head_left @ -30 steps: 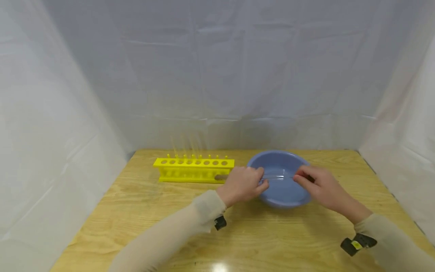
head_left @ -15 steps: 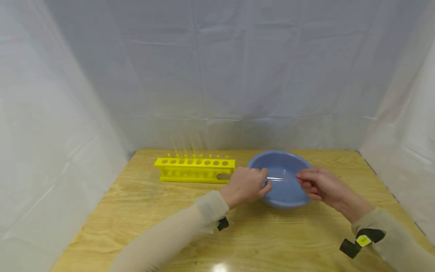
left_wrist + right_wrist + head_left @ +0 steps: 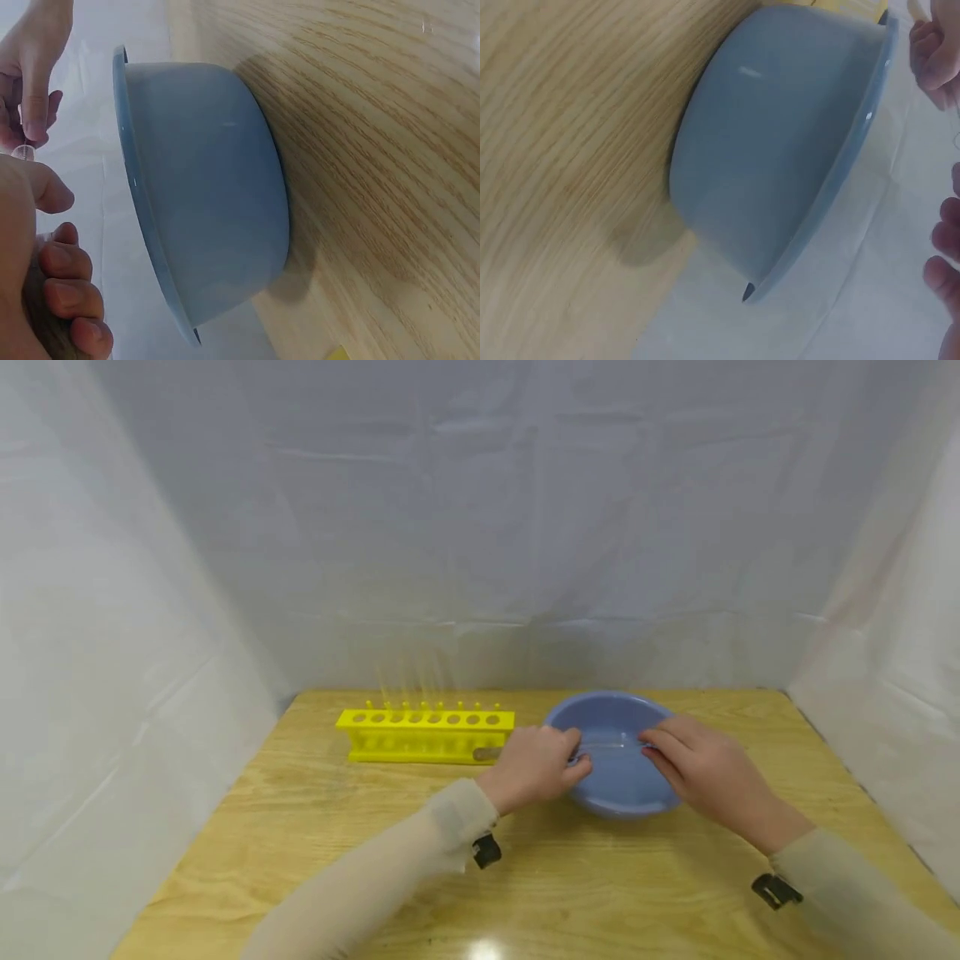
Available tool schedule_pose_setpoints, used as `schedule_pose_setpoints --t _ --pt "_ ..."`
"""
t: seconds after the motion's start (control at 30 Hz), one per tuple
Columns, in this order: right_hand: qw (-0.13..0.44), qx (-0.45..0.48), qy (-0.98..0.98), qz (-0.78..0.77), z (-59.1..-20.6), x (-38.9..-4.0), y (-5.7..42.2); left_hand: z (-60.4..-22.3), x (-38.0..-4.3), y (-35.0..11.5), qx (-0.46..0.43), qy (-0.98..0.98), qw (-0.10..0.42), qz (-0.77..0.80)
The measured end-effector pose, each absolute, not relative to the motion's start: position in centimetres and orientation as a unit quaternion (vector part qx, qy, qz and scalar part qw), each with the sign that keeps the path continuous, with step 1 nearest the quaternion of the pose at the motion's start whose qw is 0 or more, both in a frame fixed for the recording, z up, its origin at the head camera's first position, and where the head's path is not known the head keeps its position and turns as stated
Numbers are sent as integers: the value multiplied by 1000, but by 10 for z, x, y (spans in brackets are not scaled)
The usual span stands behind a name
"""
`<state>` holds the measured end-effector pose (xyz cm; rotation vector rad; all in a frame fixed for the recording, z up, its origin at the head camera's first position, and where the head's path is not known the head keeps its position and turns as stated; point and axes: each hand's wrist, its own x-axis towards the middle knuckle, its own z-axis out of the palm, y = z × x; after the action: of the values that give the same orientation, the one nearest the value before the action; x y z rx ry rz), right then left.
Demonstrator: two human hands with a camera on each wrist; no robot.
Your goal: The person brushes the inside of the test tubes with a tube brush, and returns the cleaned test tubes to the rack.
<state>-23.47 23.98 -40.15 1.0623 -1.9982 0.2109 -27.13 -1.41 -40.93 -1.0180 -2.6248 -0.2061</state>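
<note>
My left hand [image 3: 534, 766] grips a clear glass test tube [image 3: 606, 746], held level above the blue basin [image 3: 626, 787]. Brownish bristles of a test tube brush [image 3: 487, 752] show through the tube's closed end, left of that hand. At the tube's mouth [image 3: 24, 152], in the left wrist view, the brush's thin wire enters the glass. Fingertips of my right hand [image 3: 708, 772] pinch the wire just outside the mouth. The right wrist view catches only part of the right fingers [image 3: 949, 225] at its edge; what they hold is hardly visible there.
A yellow test tube rack [image 3: 427, 720] with a row of holes and pegs stands left of the basin, close to the tube's bristled end. White sheeting [image 3: 487, 527] walls the wooden table [image 3: 525, 893] at the back and both sides.
My right hand shifted slightly right, its wrist rolled palm-up, then came back left and rolled over, its back now facing up. The left hand with the test tube moved only slightly.
</note>
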Motion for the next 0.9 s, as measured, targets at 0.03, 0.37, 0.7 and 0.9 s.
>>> schedule_pose_setpoints --t 0.03,0.37,0.7,0.9 --pt "427 431 -790 84 -401 -236 239 -410 -271 -14 -357 -918 157 -71" --pt "405 450 -789 105 -398 -235 241 -412 -271 -13 -374 -909 171 -73" --pt "58 273 -877 392 -389 -224 246 -412 -270 -13 -383 -889 249 -16" --pt "-92 149 -820 545 -387 -227 244 -411 -269 -12 -373 -889 264 -5"
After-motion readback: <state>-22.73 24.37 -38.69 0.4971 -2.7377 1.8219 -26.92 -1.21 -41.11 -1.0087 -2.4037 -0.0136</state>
